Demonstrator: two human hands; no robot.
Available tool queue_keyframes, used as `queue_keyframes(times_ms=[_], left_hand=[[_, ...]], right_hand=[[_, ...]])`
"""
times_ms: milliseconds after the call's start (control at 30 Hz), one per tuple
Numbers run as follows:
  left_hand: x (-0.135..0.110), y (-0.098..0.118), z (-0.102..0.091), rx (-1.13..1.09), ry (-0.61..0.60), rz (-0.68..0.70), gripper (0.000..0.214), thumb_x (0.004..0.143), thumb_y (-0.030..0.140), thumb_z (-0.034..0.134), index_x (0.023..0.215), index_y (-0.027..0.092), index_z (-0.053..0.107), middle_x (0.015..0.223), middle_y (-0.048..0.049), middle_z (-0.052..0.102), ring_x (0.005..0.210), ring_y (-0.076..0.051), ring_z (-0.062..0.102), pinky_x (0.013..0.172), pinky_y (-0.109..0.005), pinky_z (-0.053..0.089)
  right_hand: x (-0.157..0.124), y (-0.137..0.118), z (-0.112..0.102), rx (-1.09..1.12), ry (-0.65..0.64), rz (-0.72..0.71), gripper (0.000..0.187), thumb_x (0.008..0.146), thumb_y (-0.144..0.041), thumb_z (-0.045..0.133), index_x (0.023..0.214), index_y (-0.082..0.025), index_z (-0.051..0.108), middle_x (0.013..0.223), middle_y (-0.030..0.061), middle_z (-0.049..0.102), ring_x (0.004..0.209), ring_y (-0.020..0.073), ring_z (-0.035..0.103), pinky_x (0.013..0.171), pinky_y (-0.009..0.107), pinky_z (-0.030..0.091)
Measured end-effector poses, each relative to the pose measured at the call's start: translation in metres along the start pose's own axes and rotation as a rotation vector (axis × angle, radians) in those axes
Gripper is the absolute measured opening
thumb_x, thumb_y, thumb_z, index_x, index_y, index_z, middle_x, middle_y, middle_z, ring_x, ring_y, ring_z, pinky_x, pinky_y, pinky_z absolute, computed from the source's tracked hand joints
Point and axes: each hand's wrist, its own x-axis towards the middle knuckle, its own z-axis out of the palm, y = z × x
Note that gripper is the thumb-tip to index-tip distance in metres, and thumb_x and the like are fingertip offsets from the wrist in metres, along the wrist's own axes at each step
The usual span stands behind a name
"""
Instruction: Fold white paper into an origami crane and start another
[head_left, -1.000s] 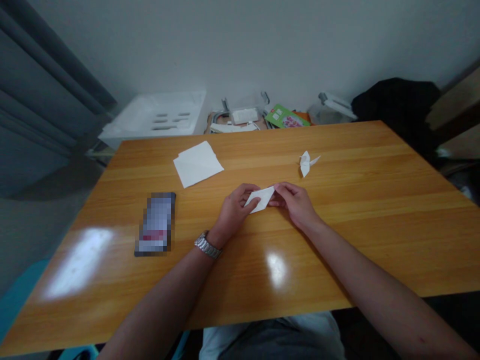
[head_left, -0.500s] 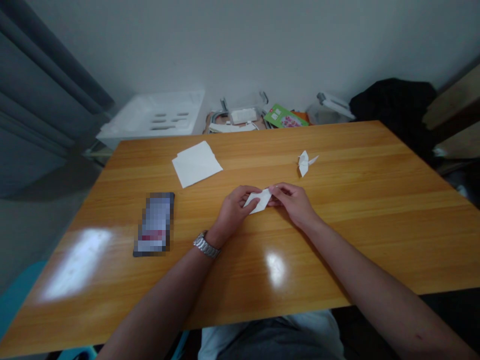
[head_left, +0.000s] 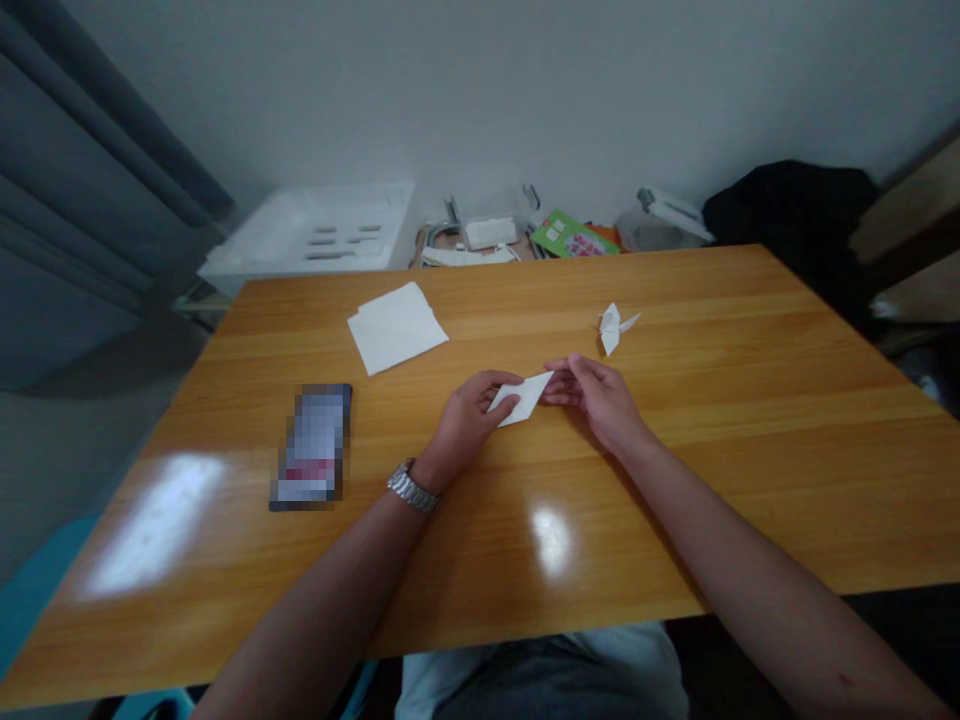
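Observation:
A small folded piece of white paper (head_left: 527, 396) is pinched between the thumb and fingers of my left hand (head_left: 472, 413), just above the wooden table. It has a slanted, diamond-like outline with a pointed tip to the right. My right hand (head_left: 600, 400) is at that tip, its thumb raised off the paper and its fingers apart behind the point. Whether those fingers touch the paper's underside I cannot make out. Beyond my right hand stands a folded white paper crane (head_left: 612, 329).
White paper sheets (head_left: 399, 328) lie at the back left of the wooden table (head_left: 750, 450). A phone (head_left: 313, 445) with a blurred screen rests left of my left arm. Behind the table's far edge are a white tray (head_left: 300, 225), a green book (head_left: 562, 235) and a black cloth-like heap (head_left: 787, 205).
My right thumb has lifted off the paper's right tip, and the right hand has opened and shifted slightly right. My left hand keeps its pinch, and the pointed tip now shows.

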Motion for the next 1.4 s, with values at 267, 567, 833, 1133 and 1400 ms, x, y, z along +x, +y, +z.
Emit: queue_keyframes(times_ms=[267, 567, 833, 1133, 1400], left_hand=[[0.001, 0.001, 0.002, 0.135, -0.017, -0.004, 0.022, 0.091, 0.026, 0.069, 0.112, 0.020, 0.071, 0.106, -0.0030, 0.075, 0.093, -0.017, 0.071, 0.084, -0.027, 0.057], [0.001, 0.007, -0.005, 0.589, -0.027, 0.256, 0.027, 0.097, 0.023, 0.062, 0.123, 0.017, 0.065, 0.120, -0.0097, 0.065, 0.112, -0.022, 0.062, 0.102, -0.038, 0.052], [-0.010, 0.011, -0.003, 0.977, -0.243, 0.358, 0.036, 0.104, 0.029, 0.050, 0.133, 0.011, 0.060, 0.134, -0.0144, 0.062, 0.122, -0.027, 0.059, 0.108, -0.042, 0.050], [-0.023, 0.011, 0.002, 1.066, -0.225, 0.369, 0.045, 0.104, 0.031, 0.050, 0.142, 0.009, 0.053, 0.142, -0.0147, 0.059, 0.131, -0.028, 0.054, 0.115, -0.041, 0.042], [-0.022, 0.013, 0.003, 1.068, -0.232, 0.370, 0.045, 0.105, 0.032, 0.046, 0.143, 0.008, 0.052, 0.144, -0.0156, 0.059, 0.131, -0.027, 0.055, 0.114, -0.041, 0.042]], right_hand=[[0.001, 0.002, -0.008, -0.630, -0.050, -0.332, 0.026, 0.092, -0.045, 0.067, 0.100, -0.022, 0.076, 0.101, 0.0062, 0.078, 0.090, 0.0221, 0.072, 0.084, 0.036, 0.056], [0.004, 0.004, -0.010, -0.709, -0.007, -0.356, 0.019, 0.092, -0.035, 0.064, 0.091, -0.021, 0.077, 0.091, 0.0042, 0.079, 0.083, 0.0215, 0.072, 0.080, 0.034, 0.054], [0.008, 0.006, -0.011, -0.868, -0.018, -0.438, 0.017, 0.093, -0.030, 0.062, 0.089, -0.021, 0.076, 0.088, 0.0052, 0.078, 0.080, 0.0221, 0.071, 0.076, 0.035, 0.053], [-0.005, -0.008, 0.001, -1.365, -0.217, -0.754, 0.037, 0.105, -0.031, 0.045, 0.131, -0.016, 0.068, 0.138, 0.0117, 0.067, 0.130, 0.0292, 0.057, 0.112, 0.048, 0.042], [-0.011, 0.006, 0.008, -1.507, -0.429, -0.636, 0.055, 0.109, -0.039, 0.030, 0.150, -0.008, 0.049, 0.156, 0.0151, 0.049, 0.148, 0.0274, 0.042, 0.127, 0.050, 0.024]])
